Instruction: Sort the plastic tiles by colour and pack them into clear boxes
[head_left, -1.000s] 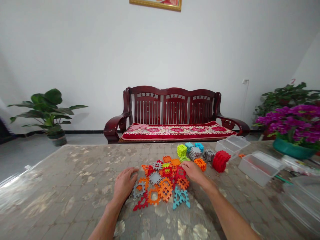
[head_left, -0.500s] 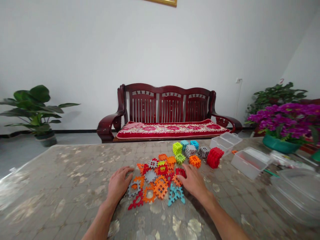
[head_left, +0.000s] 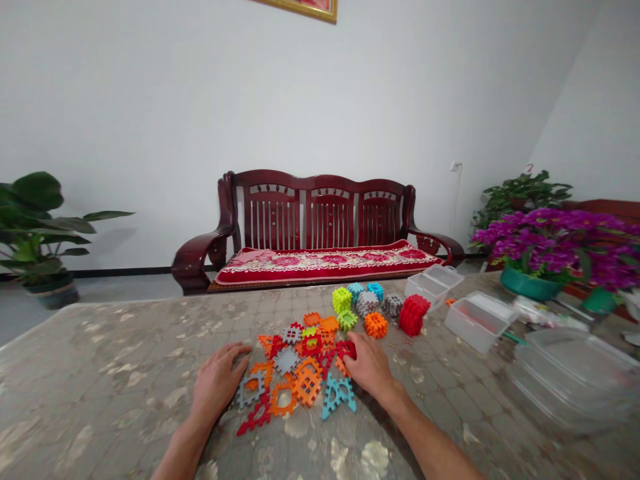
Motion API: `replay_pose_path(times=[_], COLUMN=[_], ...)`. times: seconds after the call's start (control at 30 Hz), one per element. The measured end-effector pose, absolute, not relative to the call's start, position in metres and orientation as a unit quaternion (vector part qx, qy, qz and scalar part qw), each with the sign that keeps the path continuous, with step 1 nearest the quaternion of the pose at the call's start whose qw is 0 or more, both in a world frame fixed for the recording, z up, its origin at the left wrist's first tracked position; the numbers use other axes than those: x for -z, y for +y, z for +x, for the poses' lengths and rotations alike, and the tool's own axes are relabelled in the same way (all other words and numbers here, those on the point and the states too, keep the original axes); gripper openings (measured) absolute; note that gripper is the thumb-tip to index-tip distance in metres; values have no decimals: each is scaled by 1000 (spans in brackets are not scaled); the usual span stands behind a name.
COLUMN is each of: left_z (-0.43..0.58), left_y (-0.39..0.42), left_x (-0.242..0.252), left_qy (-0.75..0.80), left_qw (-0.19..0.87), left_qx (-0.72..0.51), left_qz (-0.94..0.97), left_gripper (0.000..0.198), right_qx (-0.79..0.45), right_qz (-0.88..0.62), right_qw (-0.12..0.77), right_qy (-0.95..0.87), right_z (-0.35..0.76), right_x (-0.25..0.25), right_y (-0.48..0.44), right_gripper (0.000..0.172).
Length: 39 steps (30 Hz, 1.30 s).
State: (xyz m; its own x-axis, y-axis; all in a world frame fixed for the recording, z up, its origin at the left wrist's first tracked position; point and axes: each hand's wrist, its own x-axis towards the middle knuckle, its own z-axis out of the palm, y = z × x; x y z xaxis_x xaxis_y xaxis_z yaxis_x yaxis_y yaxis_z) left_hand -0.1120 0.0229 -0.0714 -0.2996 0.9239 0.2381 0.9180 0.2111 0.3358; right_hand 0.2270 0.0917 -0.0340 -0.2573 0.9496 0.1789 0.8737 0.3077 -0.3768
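We are in a home's living room: wooden sofa, framed picture above it, potted plant to its left.

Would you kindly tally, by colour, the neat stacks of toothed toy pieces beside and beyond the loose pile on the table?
Green stacks: 2
Blue stacks: 2
Grey stacks: 2
Orange stack: 1
Red stack: 1
Total: 8 stacks, not counting the loose pile.

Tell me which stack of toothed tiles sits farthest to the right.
The red stack, the only one in that colour: every other stack, including the dark grey stack, lies left of it.
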Motion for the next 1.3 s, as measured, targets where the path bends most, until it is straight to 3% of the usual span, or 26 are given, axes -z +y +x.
replay_pose_path(times=[0.27, 0.57, 0.77, 1.1, 1.3], left_z=[-115, -118, -119, -121, -119], left_y=[25, 27, 26, 27, 26], left_x=[75, 79, 79, 82, 78], left_qy=[779, 778, 775, 779, 775], left_qw=[-1, 0, -12, 5, 2], left_qx=[-207, -197, -201, -192, -197], left_qz=[592, 597, 599, 597, 600], left_gripper=[38, 40, 39, 42, 39], right_qx=[-113, -134, -133, -7, 37], right_qz=[-552, -640, -667, -705, -696], right_qw=[291, 336, 364, 250, 259], right_qy=[-773, -677, -636, -663, -669], right_z=[263, 400, 427, 401, 398], right_x=[30, 67, 90, 76, 74], right_y=[87, 127, 144, 129, 126], right_gripper=[60, 65, 63, 59, 52])
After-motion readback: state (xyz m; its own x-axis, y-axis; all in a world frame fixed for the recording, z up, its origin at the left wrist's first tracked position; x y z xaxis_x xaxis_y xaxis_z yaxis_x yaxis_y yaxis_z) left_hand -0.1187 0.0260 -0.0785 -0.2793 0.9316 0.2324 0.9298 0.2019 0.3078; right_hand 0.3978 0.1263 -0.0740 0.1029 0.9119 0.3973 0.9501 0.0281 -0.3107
